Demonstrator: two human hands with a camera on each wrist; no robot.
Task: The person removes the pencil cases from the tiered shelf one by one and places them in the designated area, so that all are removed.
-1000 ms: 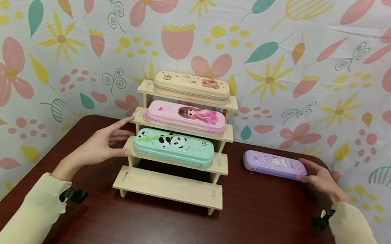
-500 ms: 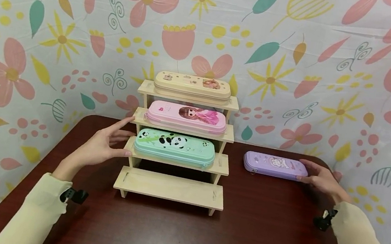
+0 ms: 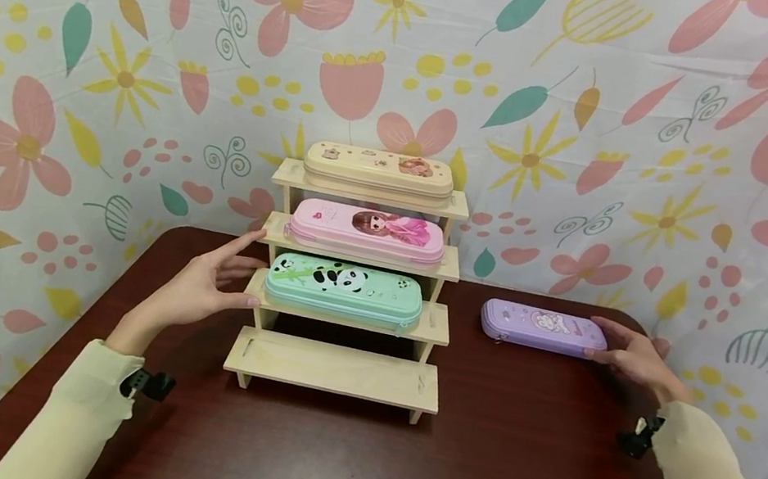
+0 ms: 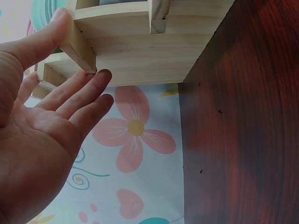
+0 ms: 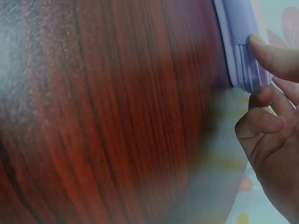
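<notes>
My left hand (image 3: 198,286) is at the left end of a wooden tiered stand (image 3: 335,366). Its thumb rests at the front edge of a shelf, while the mostly straight fingers (image 4: 93,93) touch behind that board. A mint-green panda pencil case (image 3: 344,291) lies on this shelf, a pink one with a doll picture (image 3: 366,233) on the tier above, and a cream one (image 3: 379,174) on the top tier. To the right, my right hand (image 3: 637,360) holds the right end of a purple pencil case (image 3: 542,329) between thumb and fingers, low over the table.
The lowest shelf of the stand is bare wood. A dark red-brown table (image 3: 335,464) carries the stand, and behind it hangs a flower-patterned cloth (image 3: 514,68). Each wrist wears a small black camera (image 3: 148,384).
My right hand and the purple pencil case have shifted very slightly to the right. My left hand keeps its place against the stand.
</notes>
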